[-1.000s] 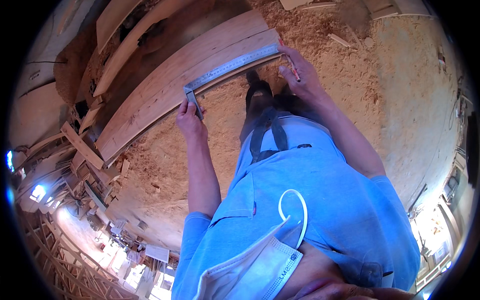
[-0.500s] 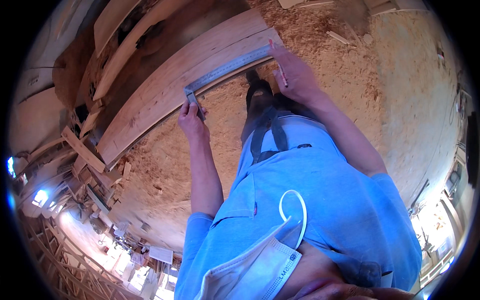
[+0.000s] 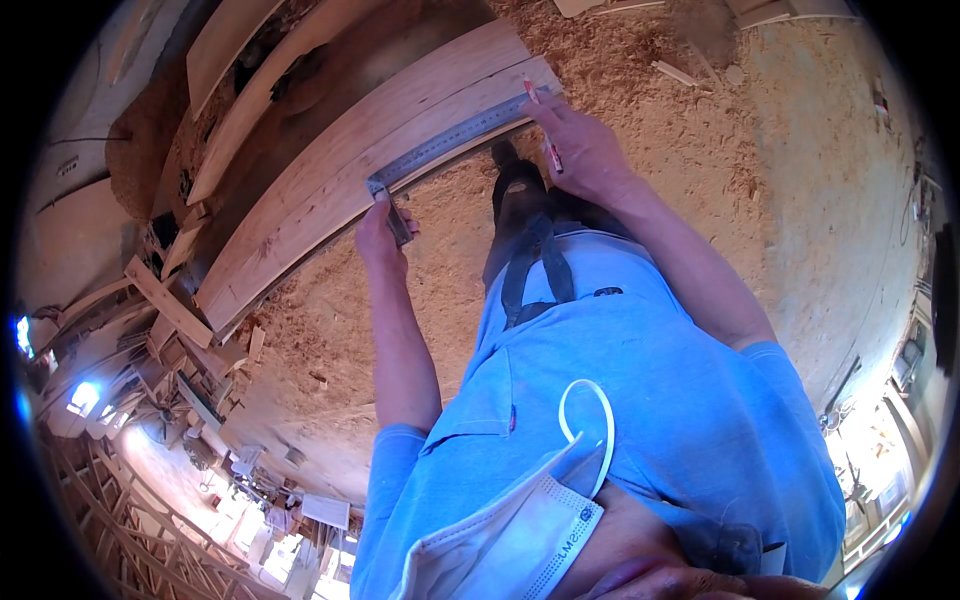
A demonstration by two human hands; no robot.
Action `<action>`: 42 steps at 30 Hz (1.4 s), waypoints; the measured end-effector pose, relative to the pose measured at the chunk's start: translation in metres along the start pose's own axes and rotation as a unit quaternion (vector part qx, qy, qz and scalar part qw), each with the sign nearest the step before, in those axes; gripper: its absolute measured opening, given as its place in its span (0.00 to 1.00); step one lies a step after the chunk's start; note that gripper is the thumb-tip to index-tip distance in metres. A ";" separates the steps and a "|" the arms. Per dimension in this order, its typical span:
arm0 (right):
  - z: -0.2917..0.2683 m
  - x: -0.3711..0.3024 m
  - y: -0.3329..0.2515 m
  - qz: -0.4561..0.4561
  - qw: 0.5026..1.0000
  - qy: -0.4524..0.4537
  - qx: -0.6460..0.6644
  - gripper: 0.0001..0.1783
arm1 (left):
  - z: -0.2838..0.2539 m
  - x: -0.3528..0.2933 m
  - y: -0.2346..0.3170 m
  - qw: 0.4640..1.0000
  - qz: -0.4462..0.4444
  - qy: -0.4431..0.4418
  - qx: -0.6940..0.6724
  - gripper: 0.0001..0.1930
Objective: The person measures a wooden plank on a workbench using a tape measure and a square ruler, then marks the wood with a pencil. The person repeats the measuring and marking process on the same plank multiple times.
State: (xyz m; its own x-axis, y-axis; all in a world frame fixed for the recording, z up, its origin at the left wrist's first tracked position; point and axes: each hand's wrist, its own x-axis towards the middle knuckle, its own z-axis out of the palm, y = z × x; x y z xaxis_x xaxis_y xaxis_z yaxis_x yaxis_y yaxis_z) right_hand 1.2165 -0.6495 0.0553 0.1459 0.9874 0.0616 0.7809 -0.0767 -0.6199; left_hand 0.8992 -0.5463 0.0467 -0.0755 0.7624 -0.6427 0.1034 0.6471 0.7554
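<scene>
A try square lies along the near edge of a long wooden board (image 3: 330, 200), its ruled metal blade (image 3: 455, 135) flat on the wood. My left hand (image 3: 382, 232) is closed around the square's short stock, which points down past the board's edge. At the blade's far right end, my right hand (image 3: 585, 150) has its fingers bent around a red and white pencil (image 3: 552, 155). The pencil's upper end shows above the fingers, over the board. Those fingers sit at or just beside the blade end; whether they press on it I cannot tell.
Sawdust and shavings cover the floor (image 3: 650, 150) around my feet. Curved wooden planks (image 3: 235, 140) lie beyond the board at the upper left. Offcuts (image 3: 165, 300) are heaped at its left end. Thin wood scraps (image 3: 675, 73) lie at the upper right.
My right hand and the pencil have shifted a little left along the blade. My left hand has moved slightly, still on the stock. The square and board stay nearly in place.
</scene>
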 end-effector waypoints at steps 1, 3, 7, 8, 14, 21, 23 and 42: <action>-0.001 0.000 0.000 -0.001 1.000 0.001 -0.003 0.33 | 0.004 -0.002 0.006 0.999 -0.029 0.012 0.019 0.18; -0.002 0.001 0.000 -0.005 1.000 0.002 -0.009 0.33 | 0.002 0.009 0.006 0.999 -0.036 -0.005 0.034 0.22; -0.005 0.003 -0.001 -0.015 1.000 0.002 -0.018 0.32 | 0.003 0.023 0.010 0.996 -0.048 0.008 0.076 0.25; -0.005 0.003 -0.002 -0.017 1.000 0.001 -0.020 0.32 | 0.003 0.024 0.010 0.996 -0.052 0.011 0.077 0.25; -0.003 0.001 0.001 -0.017 1.000 -0.004 -0.026 0.32 | 0.007 0.020 0.012 0.997 -0.055 -0.003 0.057 0.24; 0.000 0.002 -0.002 0.003 0.999 -0.013 -0.030 0.31 | 0.013 0.019 0.015 0.995 -0.065 0.013 0.068 0.22; -0.004 0.003 -0.005 0.021 0.999 -0.030 -0.029 0.30 | 0.014 0.016 0.016 0.995 -0.062 0.019 0.074 0.22; 0.012 0.006 -0.025 0.110 0.991 -0.002 -0.074 0.29 | -0.002 0.029 0.008 0.989 -0.089 -0.113 0.038 0.23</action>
State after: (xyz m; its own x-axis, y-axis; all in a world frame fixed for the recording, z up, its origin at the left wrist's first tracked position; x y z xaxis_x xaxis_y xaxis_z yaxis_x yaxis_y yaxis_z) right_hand 1.1904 -0.6404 0.0623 0.3197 0.9452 -0.0659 0.8111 -0.3089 -0.4967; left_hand 0.8959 -0.5189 0.0348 0.1243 0.6093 -0.7831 0.1833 0.7616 0.6216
